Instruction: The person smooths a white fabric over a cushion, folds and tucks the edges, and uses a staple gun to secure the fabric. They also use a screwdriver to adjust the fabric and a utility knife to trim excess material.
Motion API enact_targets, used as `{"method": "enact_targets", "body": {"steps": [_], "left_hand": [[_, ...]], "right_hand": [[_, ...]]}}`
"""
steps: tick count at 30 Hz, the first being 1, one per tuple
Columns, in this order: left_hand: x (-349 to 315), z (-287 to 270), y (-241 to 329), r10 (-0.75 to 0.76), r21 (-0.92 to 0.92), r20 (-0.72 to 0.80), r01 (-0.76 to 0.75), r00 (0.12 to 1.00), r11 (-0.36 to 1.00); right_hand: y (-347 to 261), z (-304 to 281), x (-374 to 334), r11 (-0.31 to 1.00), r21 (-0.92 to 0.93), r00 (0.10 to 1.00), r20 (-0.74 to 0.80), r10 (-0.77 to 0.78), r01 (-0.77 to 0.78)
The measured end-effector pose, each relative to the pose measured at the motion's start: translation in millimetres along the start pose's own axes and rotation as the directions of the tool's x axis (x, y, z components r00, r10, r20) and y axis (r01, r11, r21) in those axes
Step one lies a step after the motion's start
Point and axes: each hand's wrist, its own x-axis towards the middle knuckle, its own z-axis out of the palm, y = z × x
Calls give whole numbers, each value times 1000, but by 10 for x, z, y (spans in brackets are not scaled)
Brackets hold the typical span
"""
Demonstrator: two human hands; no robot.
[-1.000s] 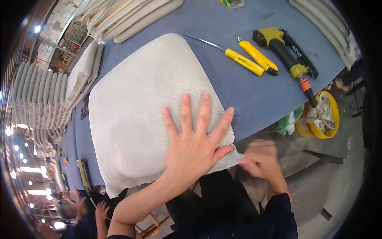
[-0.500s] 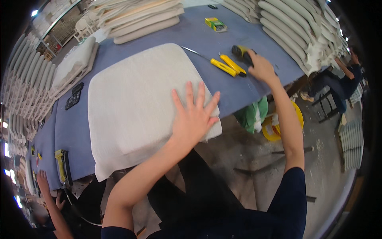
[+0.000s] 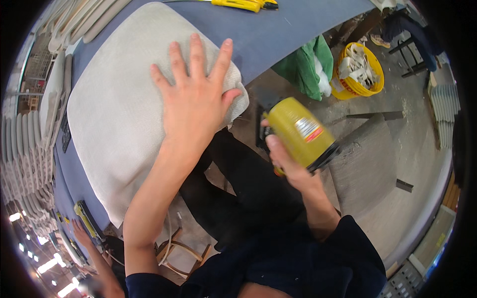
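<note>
A seat cushion (image 3: 119, 89) covered in pale grey fabric lies on the blue table, its near edge over the table's side. My left hand (image 3: 194, 94) rests flat on it near its right corner, fingers spread. To the right, beyond the table edge, my right hand (image 3: 290, 161) is wrapped round the handle of a staple gun (image 3: 300, 131) with a yellow-green body and black parts. The staple gun is held apart from the cushion, its nose end blurred. At the far side of the table lies a yellow-handled tool (image 3: 238, 4), cut off by the frame's top.
Stacked cushions (image 3: 94, 20) stand at the far left. Another yellow-green staple gun (image 3: 88, 218) lies at the table's left, near a co-worker's hand (image 3: 82, 233). A green cloth bag (image 3: 308, 69) and a yellow bucket (image 3: 380, 84) of scraps are right of the table (image 3: 288, 30).
My right hand has lifted the staple gun off the table and brought it nearer, beside the cushion's right corner. My left hand stays flat on the cushion. The view has shifted.
</note>
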Motion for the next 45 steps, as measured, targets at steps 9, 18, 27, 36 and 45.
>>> {"method": "enact_targets", "body": {"steps": [9, 18, 27, 36, 45], "left_hand": [[74, -69, -45, 12, -46, 57, -9, 998, 999], [70, -56, -18, -15, -100, 134, 29, 991, 995], [44, -51, -47, 5, -51, 103, 0, 995, 999], [91, -90, -88, 57, -96, 16, -55, 998, 994], [57, -45, -58, 25, -127, 22, -22, 999, 992]], "right_hand": [[301, 298, 347, 950, -127, 957, -7, -289, 286], [237, 183, 417, 956, -171, 971, 69, -229, 238], [560, 78, 594, 913, -231, 939, 158, -306, 336], [384, 221, 457, 918, -122, 926, 82, -369, 377], [200, 311, 340, 967, -78, 968, 84, -236, 243]]}}
